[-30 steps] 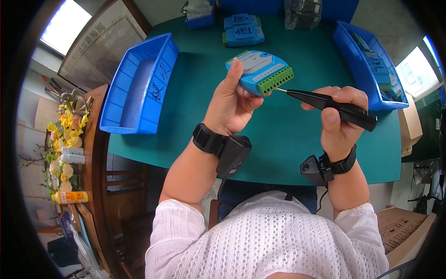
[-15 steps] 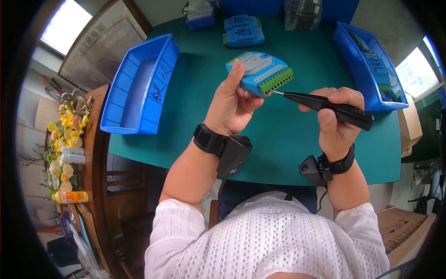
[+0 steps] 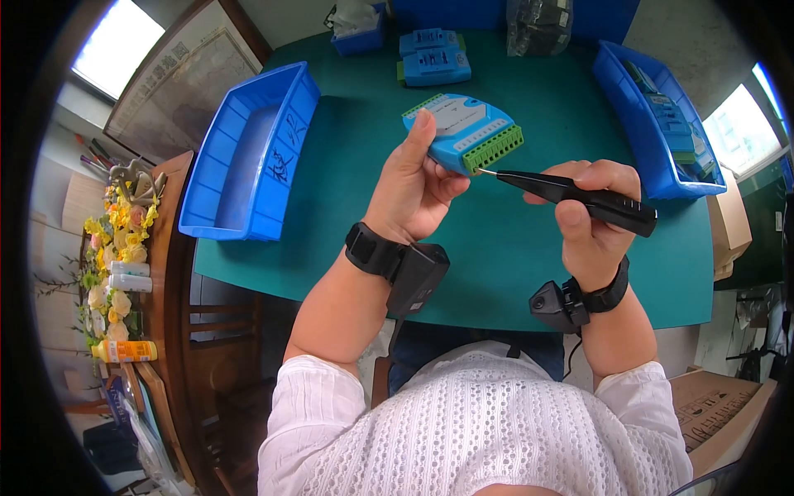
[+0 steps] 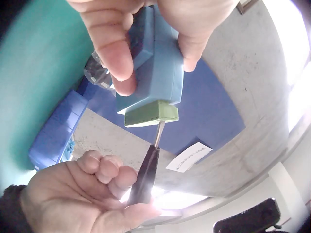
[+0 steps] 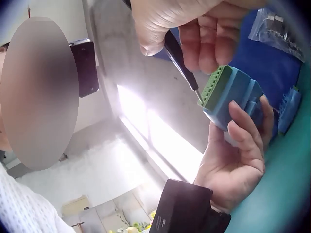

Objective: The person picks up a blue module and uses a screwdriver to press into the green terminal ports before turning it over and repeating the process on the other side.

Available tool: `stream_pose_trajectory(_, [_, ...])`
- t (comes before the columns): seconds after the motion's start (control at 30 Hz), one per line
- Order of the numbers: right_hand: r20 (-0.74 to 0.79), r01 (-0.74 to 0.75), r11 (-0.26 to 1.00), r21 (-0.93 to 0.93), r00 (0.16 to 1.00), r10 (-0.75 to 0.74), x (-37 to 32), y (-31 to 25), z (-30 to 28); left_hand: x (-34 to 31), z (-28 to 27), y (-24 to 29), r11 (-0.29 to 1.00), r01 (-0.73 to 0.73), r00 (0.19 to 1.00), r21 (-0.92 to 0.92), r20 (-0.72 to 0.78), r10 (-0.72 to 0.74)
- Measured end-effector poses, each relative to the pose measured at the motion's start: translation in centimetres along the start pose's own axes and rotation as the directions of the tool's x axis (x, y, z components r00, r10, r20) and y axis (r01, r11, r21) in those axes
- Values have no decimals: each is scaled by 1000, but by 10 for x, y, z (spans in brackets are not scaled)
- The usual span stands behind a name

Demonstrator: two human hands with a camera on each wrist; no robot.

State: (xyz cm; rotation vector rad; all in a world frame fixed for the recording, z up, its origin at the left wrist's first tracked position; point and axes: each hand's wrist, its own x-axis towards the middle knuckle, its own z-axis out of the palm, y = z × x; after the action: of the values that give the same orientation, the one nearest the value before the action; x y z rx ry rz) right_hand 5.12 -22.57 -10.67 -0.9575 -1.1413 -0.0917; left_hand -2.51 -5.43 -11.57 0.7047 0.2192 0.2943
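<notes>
The left hand holds up a blue module above the table, thumb on its labelled face and fingers beneath. A green terminal block runs along the module's right edge, facing the right hand. That hand grips a black-handled screwdriver between thumb and fingers. Its metal tip meets the terminal block near the end closest to the person. In the left wrist view, the shaft reaches the green block's face. The right wrist view shows the tip at the end of the row of terminals.
On the green table, a blue bin stands at left. Another bin at right contains several modules. More blue modules lie at the back, between a small blue box and a plastic bag.
The screwdriver tip has shifted along the terminal block toward its near left end. The right hand has moved slightly left with it; the left hand keeps its hold almost in place.
</notes>
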Motion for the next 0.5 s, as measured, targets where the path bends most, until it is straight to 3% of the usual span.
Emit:
stream_pose_trajectory(0.33, [-13,47,999,-9,999,-47,2,-1,-5,0,-2,0,1000,-19,1000,-7,-4,19])
stream_pose_trajectory(0.5, [-209,-35,996,79,977,51,6,-4,-13,-1,-1,4,995,-98,994,-33,37,99])
